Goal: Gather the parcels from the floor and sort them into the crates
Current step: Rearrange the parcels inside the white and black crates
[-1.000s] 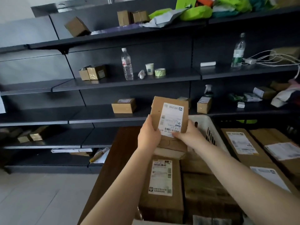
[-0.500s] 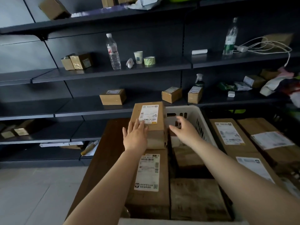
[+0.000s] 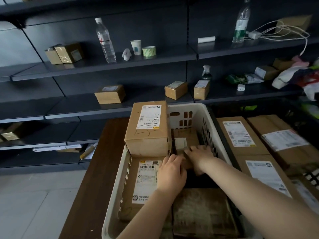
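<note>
A white plastic crate (image 3: 209, 118) with slotted, rounded walls is seen on a dark wood-grained table (image 3: 96, 169), and everything else is placed here relative to it. Inside, against its far left corner, a tall corrugated cardboard box (image 3: 146, 130) with a white shipping label and a pen scrawl on its top is stacked upon a flatter labelled parcel (image 3: 138, 187) lying along the left wall. In the near right part a worn, mottled brown parcel (image 3: 202, 211) is laid flat. Deep in the far right part a small cardboard parcel (image 3: 183, 147) with a small white label is lodged beside the tall box. The left hand (image 3: 170, 173) is lowered into the middle of the crate with its fingers curled down against the near edge of that small parcel; whether it is truly gripped cannot be told. The right hand (image 3: 200, 156) is laid on the same parcel from the right, fingers bent over its top edge, the grip likewise unclear. To the right of the crate, a dark crate (image 3: 222, 135) is filled with larger flat cardboard parcels (image 3: 240, 135) bearing white labels. Beyond the crate, dark metal shelves (image 3: 120, 64) are seen, on which small taped boxes, two clear plastic bottles, a paper cup and a roll of tape are set.
</note>
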`<state>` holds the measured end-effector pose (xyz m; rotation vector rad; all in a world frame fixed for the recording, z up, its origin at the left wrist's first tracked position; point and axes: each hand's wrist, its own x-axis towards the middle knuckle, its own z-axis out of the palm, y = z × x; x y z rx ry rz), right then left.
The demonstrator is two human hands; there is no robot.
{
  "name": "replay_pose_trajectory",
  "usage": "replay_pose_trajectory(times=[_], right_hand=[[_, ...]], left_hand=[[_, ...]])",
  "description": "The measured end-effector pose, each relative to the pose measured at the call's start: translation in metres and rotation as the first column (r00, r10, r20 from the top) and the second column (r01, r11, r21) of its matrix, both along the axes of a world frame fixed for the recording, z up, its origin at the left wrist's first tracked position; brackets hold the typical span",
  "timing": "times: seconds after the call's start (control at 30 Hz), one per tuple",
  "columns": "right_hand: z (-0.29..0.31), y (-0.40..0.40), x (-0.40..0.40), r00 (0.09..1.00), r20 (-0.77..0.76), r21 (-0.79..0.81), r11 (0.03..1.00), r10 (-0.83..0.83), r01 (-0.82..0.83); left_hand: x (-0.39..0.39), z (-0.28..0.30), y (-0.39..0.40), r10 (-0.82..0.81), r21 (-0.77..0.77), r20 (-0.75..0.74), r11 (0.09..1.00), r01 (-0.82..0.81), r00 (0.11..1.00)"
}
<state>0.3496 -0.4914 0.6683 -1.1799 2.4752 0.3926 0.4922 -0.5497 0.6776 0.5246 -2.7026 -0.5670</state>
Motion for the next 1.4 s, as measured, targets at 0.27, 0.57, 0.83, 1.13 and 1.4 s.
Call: replay_pose_trajectory(times=[0.27,0.57,0.83,1.13,1.4], right_hand=[[0.006,-0.009,-0.023,0.994,-0.018,-0.170,0.979,0.111,-0.112],[0.118,-0.034,-0.096,0.975,0.218,-0.347,0.937,0.035,0.044],[0.046,-0.036,-0.080,0.981,-0.161,-0.474,0.880,-0.104,0.016],[0.046,-0.058,-0.118,0.995,-0.049,-0.597,0.801,-0.089,0.042],[0.049,-0.069,-0.137,0.997,-0.082,-0.537,0.842,0.009,-0.052]], left_hand=[[-0.028,0.007,0.008,0.091,0.119,0.066,0.988,-0.099,0.994],[-0.040,0.023,0.015,0.055,-0.023,-0.037,0.998,-0.056,0.998],[-0.076,-0.002,0.002,0.034,0.222,0.552,0.957,-0.186,0.833],[-0.108,0.001,-0.007,0.229,0.507,0.443,0.733,-0.453,0.867],[-0.119,0.003,-0.013,0.348,0.638,0.326,0.605,-0.477,0.879]])
